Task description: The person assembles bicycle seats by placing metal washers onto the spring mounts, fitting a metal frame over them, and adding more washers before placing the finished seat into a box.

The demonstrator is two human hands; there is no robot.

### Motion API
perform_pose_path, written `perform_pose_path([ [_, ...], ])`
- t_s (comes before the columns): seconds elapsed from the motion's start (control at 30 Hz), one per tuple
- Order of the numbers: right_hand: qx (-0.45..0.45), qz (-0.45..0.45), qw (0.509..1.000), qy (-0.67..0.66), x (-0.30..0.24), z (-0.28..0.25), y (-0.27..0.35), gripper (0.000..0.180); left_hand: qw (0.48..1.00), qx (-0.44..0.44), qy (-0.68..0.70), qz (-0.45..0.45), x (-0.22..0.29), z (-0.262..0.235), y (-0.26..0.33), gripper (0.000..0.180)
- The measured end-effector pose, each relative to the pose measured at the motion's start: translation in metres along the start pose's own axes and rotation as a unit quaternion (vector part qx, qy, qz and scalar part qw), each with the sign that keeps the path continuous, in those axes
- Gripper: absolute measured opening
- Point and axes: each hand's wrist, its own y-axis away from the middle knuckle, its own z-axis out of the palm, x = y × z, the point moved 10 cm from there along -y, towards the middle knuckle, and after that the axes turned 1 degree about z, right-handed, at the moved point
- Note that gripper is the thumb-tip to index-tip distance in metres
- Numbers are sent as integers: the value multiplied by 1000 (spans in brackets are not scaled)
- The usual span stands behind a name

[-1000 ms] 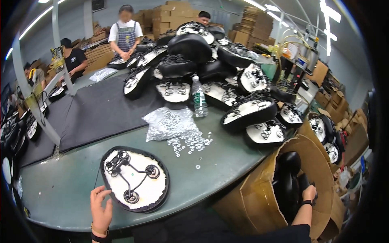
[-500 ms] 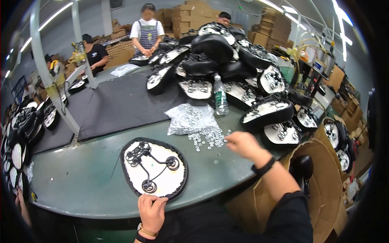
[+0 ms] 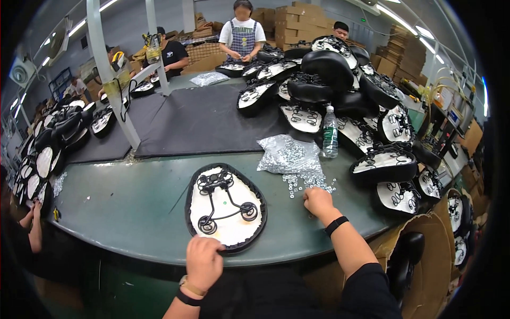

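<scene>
A black bicycle seat (image 3: 247,196) lies upside down on the green table, its white underside showing a black wire frame with two coil springs. A small green dot marks the middle of that underside. My left hand (image 3: 204,260) is at the seat's near rim, fingers bent against it and slightly blurred. Over to the right, my right hand (image 3: 320,203) is closed low above the tabletop, its fingertips pinched; whatever they hold is hidden. Just beyond it are scattered small silvery rings that look like nuts (image 3: 297,183), spilling from a clear plastic bag (image 3: 289,153).
A water bottle (image 3: 330,133) stands beside the bag. Behind it rises a large heap of bicycle seats (image 3: 326,69). A black mat (image 3: 202,119) covers the table's far part. An open cardboard box (image 3: 433,255) is at my right. Several people work around the table.
The view has shifted, so the scene sits further right. My right hand has drawn back nearer me from the loose nuts. The seat has turned slightly; my left hand remains by its near rim.
</scene>
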Motion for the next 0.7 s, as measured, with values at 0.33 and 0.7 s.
perform_pose_path([
  [0.33,-180,-59,920,-343,-102,8,85,13,999,-28,-6,-21,25,56,-1,39],
  [0.7,13,-140,973,-181,-114,-32,108,15,1000,-14,9,-13,46,59,-1,41],
])
